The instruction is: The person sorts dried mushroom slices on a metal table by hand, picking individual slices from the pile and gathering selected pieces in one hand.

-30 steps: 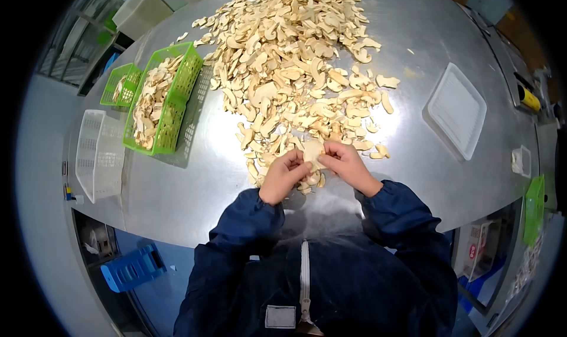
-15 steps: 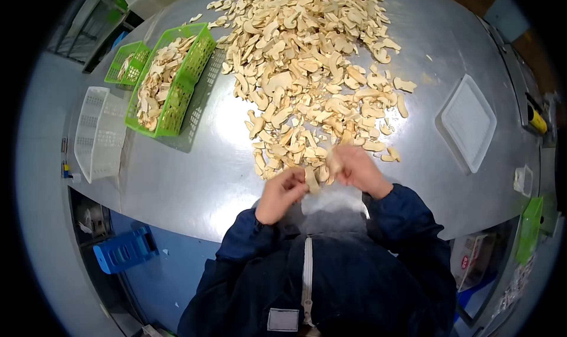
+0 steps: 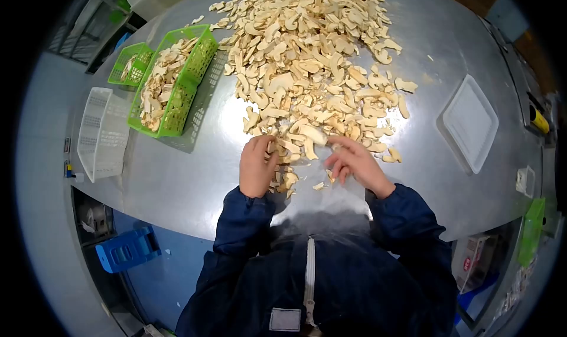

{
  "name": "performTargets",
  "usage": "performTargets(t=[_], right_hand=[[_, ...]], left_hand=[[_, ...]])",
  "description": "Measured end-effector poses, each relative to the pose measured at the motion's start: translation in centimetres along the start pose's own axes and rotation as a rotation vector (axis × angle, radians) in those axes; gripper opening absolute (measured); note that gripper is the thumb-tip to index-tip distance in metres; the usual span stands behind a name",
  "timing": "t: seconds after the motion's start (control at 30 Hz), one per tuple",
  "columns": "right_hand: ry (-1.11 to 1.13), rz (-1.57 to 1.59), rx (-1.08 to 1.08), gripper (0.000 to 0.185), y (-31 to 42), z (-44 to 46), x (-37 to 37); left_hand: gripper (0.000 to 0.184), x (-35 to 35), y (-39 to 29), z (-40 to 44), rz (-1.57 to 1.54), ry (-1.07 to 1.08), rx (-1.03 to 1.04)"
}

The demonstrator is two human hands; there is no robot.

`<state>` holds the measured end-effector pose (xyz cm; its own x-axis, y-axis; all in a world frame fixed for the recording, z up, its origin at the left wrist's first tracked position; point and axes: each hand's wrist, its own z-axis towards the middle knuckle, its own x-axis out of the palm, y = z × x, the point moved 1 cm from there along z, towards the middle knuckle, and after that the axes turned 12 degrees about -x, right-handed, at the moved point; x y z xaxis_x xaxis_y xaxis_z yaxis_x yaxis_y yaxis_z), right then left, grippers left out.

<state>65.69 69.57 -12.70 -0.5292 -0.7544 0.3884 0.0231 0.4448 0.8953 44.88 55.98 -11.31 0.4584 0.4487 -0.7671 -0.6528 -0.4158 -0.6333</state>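
Reaching with the left hand (image 3: 256, 167) into the near edge of the sliced pile (image 3: 301, 59), at the middle of the frame. Bends those fingers downward around the edge of the slices; cannot tell whether they grip one. Holds the right hand (image 3: 359, 164) just to the right, with the fingers open and spread, a little blurred. Brings its fingertips close to the end of a long pale slice (image 3: 312, 134); cannot tell whether they touch it. Shows dark blue sleeves on both arms.

Spreads the pale slices over the metal surface (image 3: 177, 189), from the top centre of the frame down to between the hands, heaped thickest at the top. Leaves a small loose piece (image 3: 319, 186) on the surface, below and between the hands.

Sets a green basket (image 3: 190, 92) at upper left, with more slices inside, and a small green basket (image 3: 139, 72) just beside it, also holding some. Places a white basket (image 3: 101, 137) at left, below the small one. Lays a white tray (image 3: 471, 124) flat on the right of the surface, well apart from the pile. Shows a blue plastic item (image 3: 129, 251) at lower left, beyond the surface's edge.
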Motion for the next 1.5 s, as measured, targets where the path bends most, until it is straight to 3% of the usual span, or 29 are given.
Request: performTargets(t=[0.1, 0.27, 0.4, 0.43, 0.5, 0.6, 0.67, 0.8, 0.9, 1.03, 1.17, 1.23, 1.33, 1.37, 1.43, 1.5], right_hand=[[-0.088, 0.087, -0.101, 0.037, -0.6, 0.5, -0.5], [-0.075, 0.027, -0.144, 0.030, -1.2, 0.3, -0.2], [-0.048, -0.012, -0.159, 0.028, -1.3, 0.3, -0.1], [-0.040, -0.026, -0.167, 0.028, -1.3, 0.3, -0.1], [-0.034, -0.038, -0.172, 0.027, -1.3, 0.3, 0.0], [-0.042, -0.042, -0.176, 0.026, -1.3, 0.1, 0.1], [-0.050, -0.055, -0.192, 0.024, -1.1, 0.1, 0.3], [0.063, -0.374, -0.075, 0.015, 0.2, -0.6, 1.2], [0.492, -0.833, -0.541, 0.014, 0.3, -0.6, 1.3], [0.541, -1.300, -0.580, 0.011, 1.0, -1.6, 2.3], [0.166, -1.147, -0.677, 0.013, 1.1, -1.3, 1.3], [-0.011, -1.103, -0.704, 0.014, 2.2, -1.0, 0.7], [-0.294, -1.181, -0.454, 0.025, 3.4, -0.7, -1.6], [-0.378, -1.209, -0.368, 0.030, 3.6, -0.7, -2.0], [-0.217, -1.359, -0.315, 0.038, 3.7, -0.6, -1.4], [0.026, -1.488, -0.239, 0.038, 3.5, -1.1, 0.3]], left_hand=[[0.024, -1.1, 0.6, 0.4, -0.150, -0.003, -0.216], [0.023, -1.8, 1.8, 0.8, 0.047, -0.198, -0.128], [0.025, -1.6, 0.5, -0.6, 0.057, 0.016, -0.232], [0.026, -1.5, 0.2, -0.9, 0.065, 0.064, -0.158], [0.025, -1.6, -1.0, -1.5, -0.207, 0.262, -0.126], [0.026, -2.4, -0.6, -1.4, -0.196, 0.092, -0.161], [0.025, -3.3, 0.1, -1.4, -0.153, 0.142, -0.223], [0.024, -2.5, -0.4, -2.8, -0.107, 0.319, -0.139], [0.033, -0.2, -1.5, -3.8, -0.119, 0.407, 0.035], [0.028, 1.4, -2.9, -3.9, 0.026, 0.258, 0.135], [0.010, 1.8, -3.2, -3.7, 0.000, 0.227, 0.111], [0.013, 1.3, -2.6, -3.3, -0.055, 0.250, 0.090], [0.016, -0.9, -2.0, -2.2, -0.220, 0.349, -0.061], [0.024, -1.3, -0.9, -1.9, -0.171, 0.331, -0.082], [0.034, -2.5, 0.9, -1.9, -0.066, 0.198, -0.114], [0.045, -4.7, 1.5, -2.0, 0.088, 0.222, -0.206]])
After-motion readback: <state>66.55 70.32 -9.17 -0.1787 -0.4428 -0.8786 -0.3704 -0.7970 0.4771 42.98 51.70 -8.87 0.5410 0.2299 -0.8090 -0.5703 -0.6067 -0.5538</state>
